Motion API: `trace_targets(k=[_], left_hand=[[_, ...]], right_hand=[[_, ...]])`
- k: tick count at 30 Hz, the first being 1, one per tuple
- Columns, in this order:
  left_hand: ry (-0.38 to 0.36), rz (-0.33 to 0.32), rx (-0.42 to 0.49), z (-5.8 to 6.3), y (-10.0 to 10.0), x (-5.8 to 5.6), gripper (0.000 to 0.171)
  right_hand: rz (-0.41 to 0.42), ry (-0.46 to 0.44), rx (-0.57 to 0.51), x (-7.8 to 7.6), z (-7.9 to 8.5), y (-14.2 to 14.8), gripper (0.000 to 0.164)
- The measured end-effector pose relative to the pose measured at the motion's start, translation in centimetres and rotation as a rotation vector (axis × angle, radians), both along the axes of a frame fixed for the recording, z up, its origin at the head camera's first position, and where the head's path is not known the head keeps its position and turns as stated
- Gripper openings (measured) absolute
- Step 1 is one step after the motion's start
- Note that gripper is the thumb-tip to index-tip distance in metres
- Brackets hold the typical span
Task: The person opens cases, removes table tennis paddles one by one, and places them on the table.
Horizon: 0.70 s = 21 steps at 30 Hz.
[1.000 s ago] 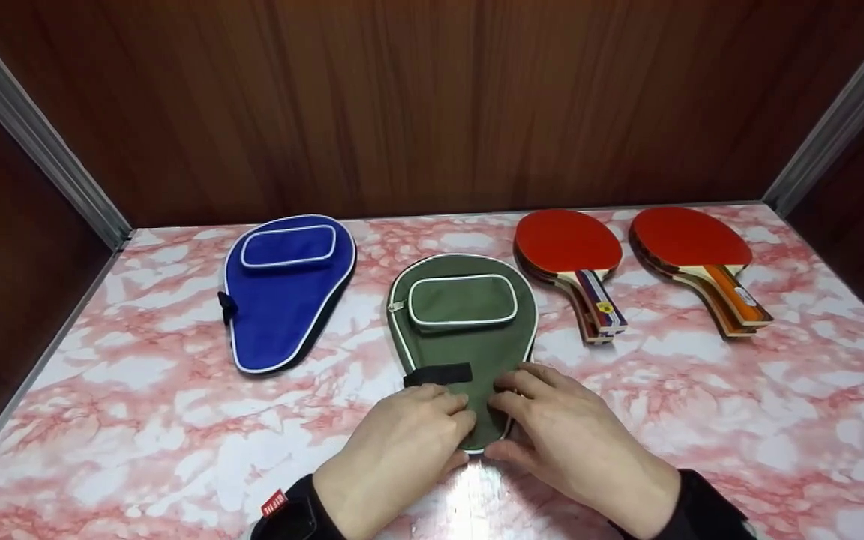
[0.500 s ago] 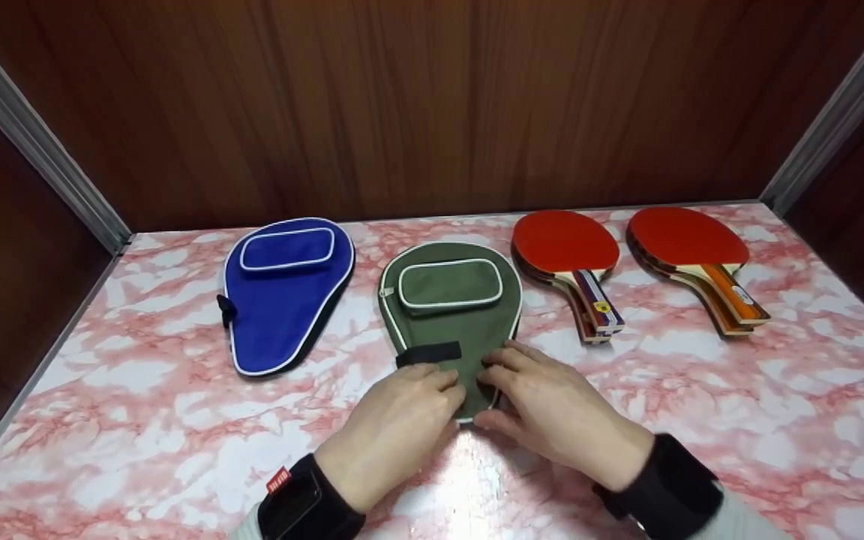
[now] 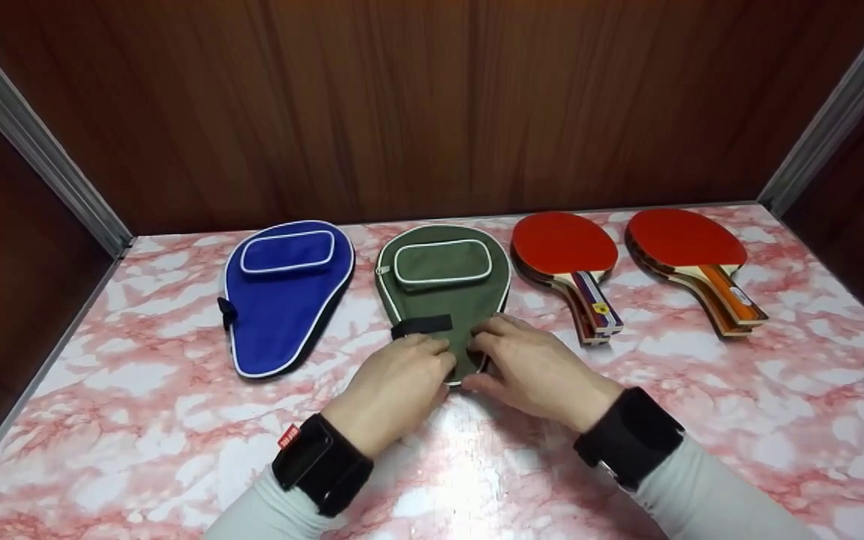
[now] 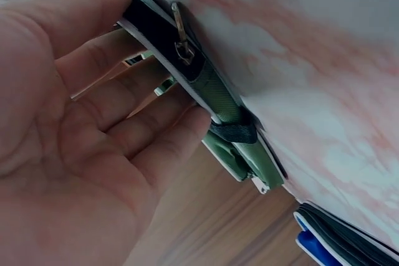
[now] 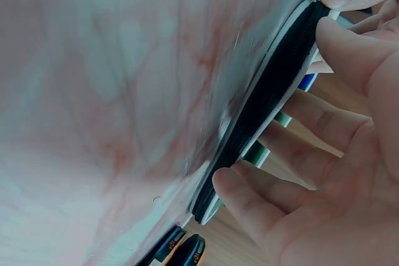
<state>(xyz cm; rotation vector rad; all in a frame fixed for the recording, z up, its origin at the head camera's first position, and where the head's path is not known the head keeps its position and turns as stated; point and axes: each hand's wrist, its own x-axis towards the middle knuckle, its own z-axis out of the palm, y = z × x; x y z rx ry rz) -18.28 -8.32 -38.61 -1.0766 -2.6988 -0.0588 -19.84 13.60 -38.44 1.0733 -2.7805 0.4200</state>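
Observation:
A green table tennis bat case with white piping lies flat on the table. My left hand holds its narrow end from the left, fingers over the top and thumb at the end edge. From the right, my right hand holds the same end, fingers across the top and thumb against the zipped side. A metal zip pull hangs on the case's side in the left wrist view. Above my left fingers lies a black strap.
A blue bat case lies left of the green one. To the right are two stacks of red bats, one with striped handles, the other with orange handles. A wooden panel stands behind the marbled table.
Both hands have slid the green case away from the body and slightly left, into line with the blue case and the bats. Those other things have stayed in place.

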Motion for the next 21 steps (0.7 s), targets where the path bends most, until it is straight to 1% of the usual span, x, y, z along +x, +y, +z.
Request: trace_targets(k=[6, 12, 14, 17, 21], left_hand=[[-0.026, 0.010, 0.054, -0.3, -0.2, -1.0, 0.019], [-0.043, 0.034, 0.069, -0.4, -0.1, -1.2, 0.024], [-0.053, 0.038, 0.076, -0.5, -0.1, -1.2, 0.026], [-0.081, 0.050, 0.080, -0.4, -0.2, -1.2, 0.030], [-0.169, 0.091, 0.100, 0.3, -0.8, -1.1, 0.047]], right_hand=[[0.001, 0.023, -0.023, -0.9, -0.2, -0.2, 0.037], [-0.006, -0.002, -0.028, -1.7, -0.4, -0.2, 0.038], [-0.012, -0.004, -0.032, -1.7, -0.5, -0.1, 0.039], [-0.035, -0.006, -0.038, -1.4, -0.6, -0.1, 0.048], [-0.125, 0.035, -0.055, -0.7, -0.6, 0.2, 0.065]])
